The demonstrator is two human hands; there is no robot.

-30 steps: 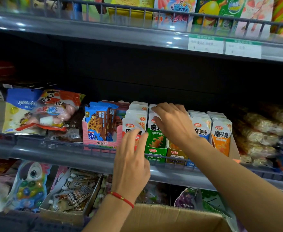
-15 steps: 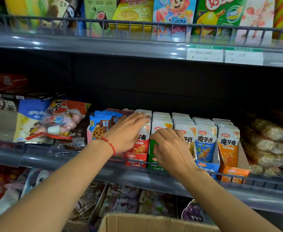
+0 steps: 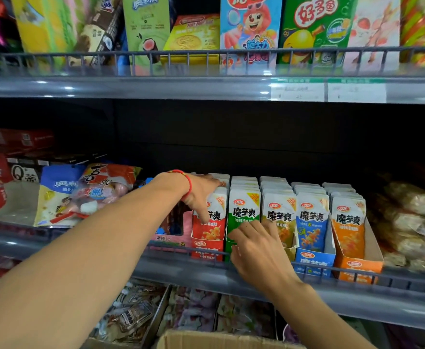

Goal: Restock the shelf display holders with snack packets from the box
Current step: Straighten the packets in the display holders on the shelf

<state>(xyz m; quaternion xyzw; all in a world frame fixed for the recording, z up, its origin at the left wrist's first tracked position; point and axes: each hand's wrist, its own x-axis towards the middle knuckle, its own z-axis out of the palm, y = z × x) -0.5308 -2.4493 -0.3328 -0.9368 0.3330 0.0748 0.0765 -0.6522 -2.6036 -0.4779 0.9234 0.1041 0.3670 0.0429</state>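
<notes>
- I see my left hand (image 3: 201, 195) draped over the top of the red-fronted row of white snack packets (image 3: 212, 215); its grip curls round the front packet, thumb down the left side.
- My right hand (image 3: 259, 250) lies against the green cardboard display holder (image 3: 231, 244) at about 4 o'clock from the left hand, fingers spread and fairly straight, touching the green packet (image 3: 244, 210) and the yellow one beside it.
- Blue (image 3: 312, 260) and orange holders (image 3: 357, 268) stand at 3 o'clock on the grey metal shelf (image 3: 181, 270).
- The brown cardboard box (image 3: 219, 341) sits at 6 o'clock, only its rim showing.
</notes>
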